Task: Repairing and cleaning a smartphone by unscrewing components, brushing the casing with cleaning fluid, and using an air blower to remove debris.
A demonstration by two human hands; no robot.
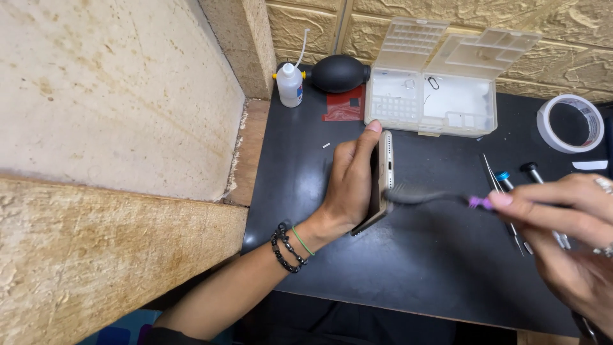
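My left hand (pixel 348 185) grips a gold smartphone (pixel 385 176), standing it on its long edge on the black mat (pixel 415 255) with its bottom end facing right. My right hand (pixel 568 233) holds a black brush with a purple band (pixel 434 198), and its bristle tip touches the phone's bottom end near the port. Beaded bracelets and a green band circle my left wrist.
An open clear plastic parts box (pixel 440 96) sits at the back, beside a black rubber air blower (pixel 338 72) and a small white squeeze bottle (pixel 289 84). A tape roll (pixel 570 122) lies far right. Tweezers (pixel 501 188) and screwdrivers (pixel 533 172) lie near my right hand. A rough wall (pixel 115 115) rises on the left.
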